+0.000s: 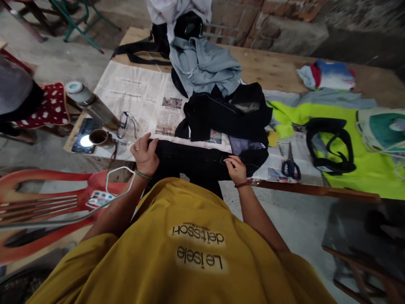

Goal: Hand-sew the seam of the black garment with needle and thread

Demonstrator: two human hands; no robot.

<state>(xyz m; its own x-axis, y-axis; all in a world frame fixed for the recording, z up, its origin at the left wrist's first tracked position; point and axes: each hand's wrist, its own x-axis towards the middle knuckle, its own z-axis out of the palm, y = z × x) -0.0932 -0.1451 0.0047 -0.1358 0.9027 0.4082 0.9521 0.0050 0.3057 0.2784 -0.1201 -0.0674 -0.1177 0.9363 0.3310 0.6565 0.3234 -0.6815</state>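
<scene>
Head view: the right fingers (233, 160) pinch a soft black cloth (190, 157) on the wooden desk (268, 69); the left fingers (153, 146), spread, touch its other end, grip unclear. Beyond the fingers, one crumpled grey garment (207, 63) crowds the desk; rightward, one pair of scissors (290, 161); leftward, one cylindrical bottle (100, 110), one round cup (101, 140).

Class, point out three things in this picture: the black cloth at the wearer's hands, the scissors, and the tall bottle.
Black cloth (190, 158): head view, middle of its long strip.
Scissors (290, 162): head view, where handles meet blades.
Tall bottle (100, 112): head view, middle of its body.
</scene>
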